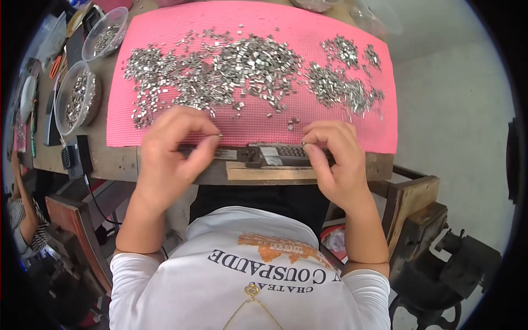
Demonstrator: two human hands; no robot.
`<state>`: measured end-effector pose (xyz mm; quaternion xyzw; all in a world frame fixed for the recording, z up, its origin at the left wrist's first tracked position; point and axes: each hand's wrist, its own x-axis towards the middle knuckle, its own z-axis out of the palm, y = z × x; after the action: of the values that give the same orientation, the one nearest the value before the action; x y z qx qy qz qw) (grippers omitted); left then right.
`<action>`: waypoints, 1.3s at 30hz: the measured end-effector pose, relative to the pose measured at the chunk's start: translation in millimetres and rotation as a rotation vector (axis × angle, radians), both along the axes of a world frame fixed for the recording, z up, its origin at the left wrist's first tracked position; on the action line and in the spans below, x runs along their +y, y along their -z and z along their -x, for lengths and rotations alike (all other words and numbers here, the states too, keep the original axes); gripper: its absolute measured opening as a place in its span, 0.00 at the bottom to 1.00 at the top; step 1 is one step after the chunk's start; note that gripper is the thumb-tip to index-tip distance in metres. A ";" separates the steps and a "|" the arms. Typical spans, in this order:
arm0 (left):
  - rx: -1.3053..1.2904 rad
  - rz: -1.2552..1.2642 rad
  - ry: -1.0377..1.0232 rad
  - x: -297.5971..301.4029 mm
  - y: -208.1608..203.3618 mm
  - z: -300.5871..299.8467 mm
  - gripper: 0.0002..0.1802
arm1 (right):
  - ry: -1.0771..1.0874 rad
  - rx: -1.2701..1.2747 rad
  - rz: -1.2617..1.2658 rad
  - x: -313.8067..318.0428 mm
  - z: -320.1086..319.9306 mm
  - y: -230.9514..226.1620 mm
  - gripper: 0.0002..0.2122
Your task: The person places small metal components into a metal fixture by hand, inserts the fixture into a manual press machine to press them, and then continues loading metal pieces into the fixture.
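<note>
My left hand (179, 151) hovers at the front edge of a pink textured mat (124, 113), its thumb and forefinger pinching a small metal piece (220, 135). Across from it, my right hand (338, 157) pinches another small metal piece (304, 143) between thumb and fingertips. Between the two hands, a dark metal fixture (254, 156) with a ridged strip (294, 150) lies along the bench edge. Large heaps of small shiny metal pieces (256, 63) spread over the mat. A tiny cluster of pieces (292, 123) sits just beyond my right fingertips.
Two clear plastic tubs, a nearer one (77, 99) and a farther one (105, 34), hold metal pieces at the left. A black device (83, 154) with a cable stands at the bench's left front. Black machinery (459, 264) is at lower right. Another person's arm (26, 212) shows at far left.
</note>
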<state>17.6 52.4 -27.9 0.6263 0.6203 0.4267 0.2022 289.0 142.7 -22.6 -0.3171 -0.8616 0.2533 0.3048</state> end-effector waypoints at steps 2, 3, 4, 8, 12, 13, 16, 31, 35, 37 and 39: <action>0.003 0.004 0.078 4.7 -1.2 -18.4 0.07 | 0.001 -0.023 -0.024 -9.5 -8.6 4.9 0.08; 0.000 0.002 0.144 6.9 -1.7 -28.0 0.08 | 0.007 -0.015 -0.019 -11.6 -11.3 7.2 0.08; -0.004 0.020 0.168 7.6 -1.7 -38.6 0.08 | -0.015 -0.031 -0.052 -13.5 -13.3 9.5 0.09; 0.100 0.008 0.233 13.3 5.7 -65.8 0.09 | -0.040 -0.052 -0.162 -14.9 -11.9 13.8 0.09; 0.228 -0.027 0.211 14.8 11.5 -78.6 0.10 | -0.054 -0.091 -0.213 -12.5 -7.2 14.1 0.10; 0.277 -0.066 0.179 14.9 13.0 -79.9 0.10 | -0.063 -0.129 -0.242 -12.6 -5.9 14.1 0.11; 0.347 -0.111 0.143 15.8 15.0 -81.3 0.11 | -0.071 -0.217 -0.286 -14.7 -2.0 11.3 0.10; 0.346 -0.140 0.143 13.9 12.9 -77.9 0.13 | -0.026 -0.145 -0.336 -15.1 -1.3 16.7 0.04; 0.242 -0.079 0.167 14.2 14.7 -71.6 0.14 | -0.006 -0.050 -0.191 -13.8 -9.9 17.9 0.09; 0.225 -0.064 0.173 14.5 15.3 -69.3 0.15 | 0.003 -0.019 -0.153 -12.7 -9.2 18.0 0.09; 0.209 -0.049 0.181 14.5 14.6 -68.6 0.16 | 0.014 0.011 -0.114 -11.7 -8.8 17.9 0.09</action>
<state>86.3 66.9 -42.5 0.7255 0.5683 0.3542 0.1591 297.7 131.1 -40.5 -0.3038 -0.8707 0.2035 0.3288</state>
